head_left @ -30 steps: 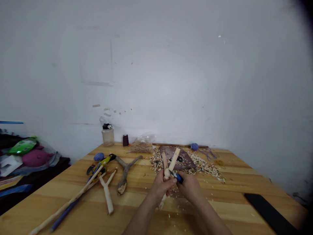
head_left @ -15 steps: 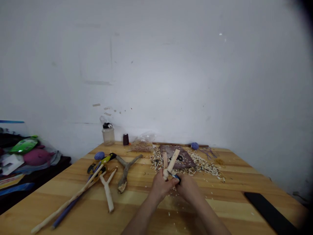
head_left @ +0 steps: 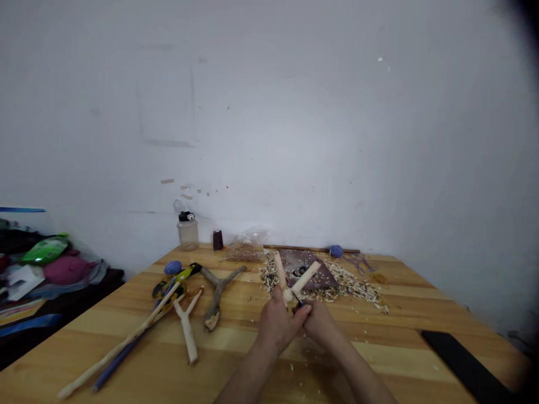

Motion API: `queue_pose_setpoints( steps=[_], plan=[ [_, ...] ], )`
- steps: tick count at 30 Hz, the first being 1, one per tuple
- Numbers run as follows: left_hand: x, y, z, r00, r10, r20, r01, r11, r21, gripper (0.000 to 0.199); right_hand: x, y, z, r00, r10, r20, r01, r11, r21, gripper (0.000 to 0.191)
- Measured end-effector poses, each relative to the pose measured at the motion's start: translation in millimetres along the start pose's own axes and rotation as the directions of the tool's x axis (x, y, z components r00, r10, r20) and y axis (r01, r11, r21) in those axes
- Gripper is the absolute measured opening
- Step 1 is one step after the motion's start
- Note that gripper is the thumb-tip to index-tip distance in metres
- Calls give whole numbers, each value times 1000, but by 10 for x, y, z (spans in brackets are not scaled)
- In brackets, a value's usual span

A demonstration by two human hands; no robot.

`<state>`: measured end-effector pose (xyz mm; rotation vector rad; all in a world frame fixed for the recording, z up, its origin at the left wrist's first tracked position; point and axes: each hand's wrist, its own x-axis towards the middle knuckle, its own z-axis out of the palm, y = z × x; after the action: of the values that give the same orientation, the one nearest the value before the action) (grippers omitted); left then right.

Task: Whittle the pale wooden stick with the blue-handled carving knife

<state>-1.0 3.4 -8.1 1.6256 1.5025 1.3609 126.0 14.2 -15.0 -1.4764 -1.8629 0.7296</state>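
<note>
My left hand [head_left: 273,322] is closed around the lower part of a peeled forked stick [head_left: 306,278], its two pale prongs pointing up and apart. Close against it, my right hand [head_left: 322,324] grips a small knife [head_left: 299,303] whose blade meets the wood just under the fork. The handle is mostly hidden by my fingers. Beyond the hands, wood shavings [head_left: 357,289] lie heaped around and on a brownish-purple sheet [head_left: 325,276], where dark-handled scissors [head_left: 300,271] rest. To the left are another peeled forked stick [head_left: 188,335] and a forked branch with bark [head_left: 217,294].
Long sticks [head_left: 113,352] lie at the table's left. Along the back stand a clear bottle [head_left: 188,234], a dark thread spool [head_left: 218,240], a plastic bag [head_left: 246,251] and a blue yarn ball [head_left: 336,251]. A black flat board [head_left: 461,362] lies at the right edge.
The forked stick has turned in my left hand, so its prongs now spread wider in view. The knife and right hand have shifted slightly, with less of the knife visible.
</note>
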Motion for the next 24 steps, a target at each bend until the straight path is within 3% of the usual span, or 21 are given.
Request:
queue_pose_setpoints(
  steps=[3, 7, 9, 14, 24],
  plan=[
    [17, 47, -21, 990, -13, 143, 43, 976, -214, 48, 3, -26, -47, 996, -89, 17, 88, 995, 50, 18],
    [57, 37, -48, 902, -119, 415, 358, 743, -565, 34, -18, -21, -173, 983, -164, -81, 160, 985, -61, 28],
    [68, 26, -53, 892, -140, 430, 401, 682, -611, 30, -30, -10, -221, 971, -174, -164, 137, 967, -215, 27],
    [64, 16, -37, 905, -104, 413, 355, 719, -598, 27, -66, -28, -250, 966, -182, -183, 64, 855, -514, 13],
    [45, 25, -24, 898, -143, 415, 379, 730, -568, 25, -129, -149, -241, 964, -196, -181, 21, 731, -682, 9]
  ],
)
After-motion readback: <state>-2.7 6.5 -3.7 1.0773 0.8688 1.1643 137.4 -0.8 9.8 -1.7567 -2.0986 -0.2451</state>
